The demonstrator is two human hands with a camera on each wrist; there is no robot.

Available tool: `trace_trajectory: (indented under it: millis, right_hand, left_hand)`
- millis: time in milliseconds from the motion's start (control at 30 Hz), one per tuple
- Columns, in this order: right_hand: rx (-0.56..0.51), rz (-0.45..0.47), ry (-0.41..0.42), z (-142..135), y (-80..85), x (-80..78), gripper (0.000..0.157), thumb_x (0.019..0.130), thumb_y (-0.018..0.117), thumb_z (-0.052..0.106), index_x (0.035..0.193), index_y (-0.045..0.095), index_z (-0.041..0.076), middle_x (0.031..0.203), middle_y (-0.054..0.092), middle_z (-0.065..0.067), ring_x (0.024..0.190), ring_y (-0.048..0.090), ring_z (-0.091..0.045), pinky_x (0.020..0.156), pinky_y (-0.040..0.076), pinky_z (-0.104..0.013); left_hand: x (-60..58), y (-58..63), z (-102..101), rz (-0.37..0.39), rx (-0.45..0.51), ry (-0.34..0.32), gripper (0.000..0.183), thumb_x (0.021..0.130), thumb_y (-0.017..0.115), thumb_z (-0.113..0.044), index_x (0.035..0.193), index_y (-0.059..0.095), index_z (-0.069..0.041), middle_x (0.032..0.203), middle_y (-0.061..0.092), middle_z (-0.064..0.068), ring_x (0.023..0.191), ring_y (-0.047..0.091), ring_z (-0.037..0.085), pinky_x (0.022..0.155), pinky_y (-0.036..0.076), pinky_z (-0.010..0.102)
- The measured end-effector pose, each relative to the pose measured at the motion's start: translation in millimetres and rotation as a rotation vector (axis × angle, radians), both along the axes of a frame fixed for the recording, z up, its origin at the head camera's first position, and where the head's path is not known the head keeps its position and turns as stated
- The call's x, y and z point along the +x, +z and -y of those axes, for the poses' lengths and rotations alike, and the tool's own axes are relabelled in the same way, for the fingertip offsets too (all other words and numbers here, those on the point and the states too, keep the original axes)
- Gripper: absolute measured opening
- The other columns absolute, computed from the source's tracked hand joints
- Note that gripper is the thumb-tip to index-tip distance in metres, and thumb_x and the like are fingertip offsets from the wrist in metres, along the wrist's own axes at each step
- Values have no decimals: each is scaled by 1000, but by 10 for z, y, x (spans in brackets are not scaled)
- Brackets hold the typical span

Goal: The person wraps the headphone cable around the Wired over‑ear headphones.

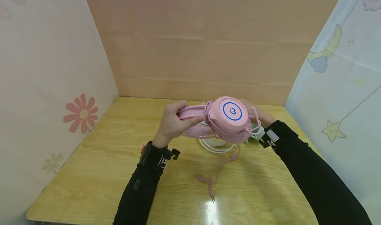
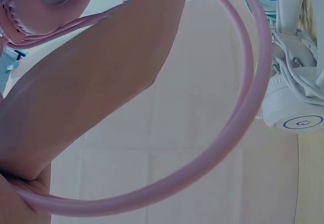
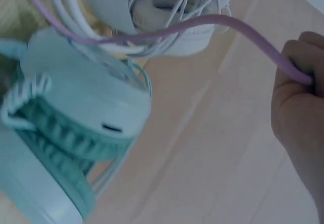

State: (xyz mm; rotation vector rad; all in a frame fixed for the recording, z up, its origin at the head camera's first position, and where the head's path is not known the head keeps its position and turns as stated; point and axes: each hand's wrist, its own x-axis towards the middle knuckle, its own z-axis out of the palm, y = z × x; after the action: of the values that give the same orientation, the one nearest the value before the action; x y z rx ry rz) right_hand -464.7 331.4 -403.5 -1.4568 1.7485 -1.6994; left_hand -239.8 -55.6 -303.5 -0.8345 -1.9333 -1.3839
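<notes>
A pair of pink headphones (image 1: 232, 111) is held up over the table, its round ear cup facing me. My left hand (image 1: 174, 120) grips the headband (image 2: 202, 160), thumb on the near side and fingers round the back. Pink cable (image 1: 209, 119) is wound around the band beside the cup. Partly hidden behind the cup, my right hand (image 1: 261, 115) holds a stretch of that pink cable, its fingers curled round it in the right wrist view. The cable's loose tail (image 1: 217, 172) runs down toward the table and splits into two plug ends.
White headphones (image 3: 174, 36) with bundled cords lie on the wooden table (image 1: 119, 172) behind the pink pair. Mint-green headphones (image 3: 96, 92) lie close beside them, on the right in the head view. A brown paper backdrop (image 1: 202, 53) and patterned side sheets enclose the table.
</notes>
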Motion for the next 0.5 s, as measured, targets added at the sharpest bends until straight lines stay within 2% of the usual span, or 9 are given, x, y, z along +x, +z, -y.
trace_trajectory:
  millis: [33,67,133,167,200,367,400,433,500]
  right_hand:
    - [-56,58,12,-195,-271,-226,36,103,47,-2,136,60,3,126,65,-9,109,59,-14,97,44,-24]
    - [-18,39,-116,-285,-356,-224,36,103,45,-1,134,62,5,123,66,-8,106,59,-14,94,46,-26]
    - [-67,99,-155,-411,-620,-404,34,103,52,4,131,67,18,117,70,2,102,61,-7,88,46,-16]
    - [-84,133,-192,-466,-754,-510,33,104,49,2,130,66,14,116,70,-1,103,62,-11,89,47,-19]
    - [-143,241,-162,-499,-899,-661,31,105,49,3,128,67,12,114,70,-3,103,62,-13,91,47,-21]
    - [-447,797,205,-815,-1946,-1958,26,107,47,13,120,66,1,121,68,-12,113,63,-22,101,46,-29]
    - [-423,774,194,-840,-2072,-2087,28,107,47,15,126,63,0,126,65,-14,117,60,-24,104,44,-32]
    - [-338,633,129,-869,-2130,-2097,29,107,48,19,128,61,4,127,65,-10,116,60,-21,102,45,-30]
    - [-175,416,-53,-750,-2070,-1931,30,106,49,13,133,57,4,128,61,-13,113,57,-24,97,46,-34]
  left_hand:
    - [-3,-6,0,8,11,-1,70,75,71,-76,73,56,-8,58,43,-3,47,40,11,42,31,27]
    - [-6,-12,2,16,24,-6,70,76,72,-75,72,54,-8,58,41,-3,47,39,11,42,30,27]
    - [-16,-22,6,37,51,-6,68,76,74,-73,72,53,-8,58,40,-3,48,37,11,43,29,27]
    - [-22,-28,10,49,67,-7,66,77,75,-70,72,53,-8,59,40,-4,49,37,11,43,29,27]
    - [-29,-32,14,62,82,-6,64,77,77,-67,72,53,-8,59,40,-3,49,37,11,44,29,27]
    - [-56,-46,39,104,127,30,53,78,83,-54,73,57,-8,61,43,-3,53,39,12,47,30,28]
    - [-61,-50,42,112,128,37,51,78,83,-53,74,58,-8,62,43,-3,53,39,12,48,30,28]
    - [-62,-50,44,120,129,42,49,78,84,-51,74,59,-8,62,44,-2,53,39,13,48,30,29]
    - [-65,-52,48,134,131,53,45,78,85,-46,76,60,-8,62,44,-2,53,39,13,48,31,29]
